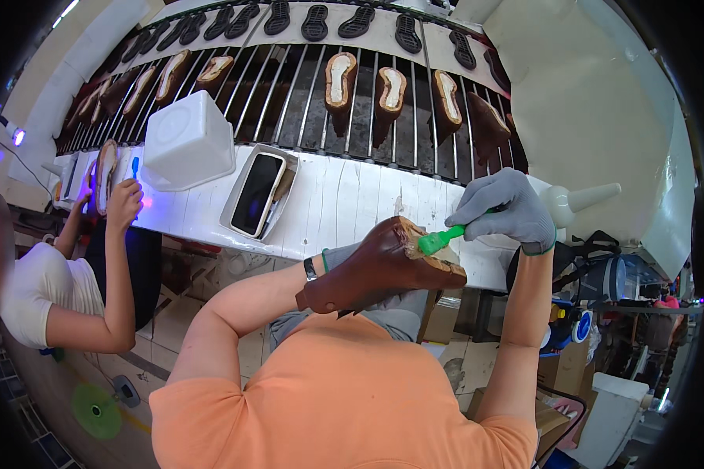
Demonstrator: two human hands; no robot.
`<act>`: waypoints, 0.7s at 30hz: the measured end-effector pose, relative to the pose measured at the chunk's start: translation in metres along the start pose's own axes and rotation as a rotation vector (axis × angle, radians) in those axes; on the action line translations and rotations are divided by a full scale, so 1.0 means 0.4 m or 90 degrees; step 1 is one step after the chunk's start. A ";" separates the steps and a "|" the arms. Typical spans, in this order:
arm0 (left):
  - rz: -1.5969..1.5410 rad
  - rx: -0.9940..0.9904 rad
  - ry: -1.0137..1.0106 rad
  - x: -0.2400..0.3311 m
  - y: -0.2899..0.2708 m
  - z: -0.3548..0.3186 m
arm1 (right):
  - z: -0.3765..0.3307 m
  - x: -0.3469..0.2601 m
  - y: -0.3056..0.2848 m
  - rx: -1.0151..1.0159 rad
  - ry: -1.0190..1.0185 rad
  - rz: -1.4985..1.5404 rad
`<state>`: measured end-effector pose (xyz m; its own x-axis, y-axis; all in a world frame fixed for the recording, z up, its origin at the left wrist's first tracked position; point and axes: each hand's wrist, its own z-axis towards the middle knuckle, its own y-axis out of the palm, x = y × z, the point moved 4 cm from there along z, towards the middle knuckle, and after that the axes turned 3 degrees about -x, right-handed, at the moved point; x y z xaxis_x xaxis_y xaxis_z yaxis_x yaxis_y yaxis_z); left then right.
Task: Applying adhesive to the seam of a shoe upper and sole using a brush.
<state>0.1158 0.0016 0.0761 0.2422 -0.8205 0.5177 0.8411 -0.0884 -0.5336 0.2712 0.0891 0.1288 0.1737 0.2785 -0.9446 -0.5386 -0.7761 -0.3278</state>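
In front of my chest, my left hand (339, 257), in a grey glove, holds a brown leather shoe upper (368, 270) from behind and below. The upper covers most of that hand. It lies tilted, with its pale, rough-edged underside turned up and to the right. My right hand (507, 209), also gloved in grey, is closed round the handle of a green brush (440, 239). The brush's head touches the underside near the upper's far edge.
Beyond the white table (328, 191), a conveyor rack (289, 98) carries several brown uppers and black soles (314, 23). A white tub (186, 141), a phone (260, 193) in a tray and a white nozzle bottle (559, 205) stand nearby. At left, a co-worker's hand (123, 202) holds a blue brush.
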 end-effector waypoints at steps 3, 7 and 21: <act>-0.254 -0.068 -0.153 -0.023 0.008 -0.006 | -0.001 0.006 -0.002 -0.014 0.000 0.003; -0.589 -0.160 -0.360 -0.045 0.016 -0.034 | 0.000 0.011 0.010 0.061 0.008 0.012; -0.649 -0.198 -0.301 -0.057 -0.030 -0.047 | 0.026 0.068 -0.030 -0.176 0.045 0.082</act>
<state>0.0911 0.0108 0.0583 -0.2665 -0.0025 0.9638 0.6104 -0.7743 0.1668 0.2738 0.1117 0.1074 0.1810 0.1351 -0.9742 -0.3177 -0.9294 -0.1879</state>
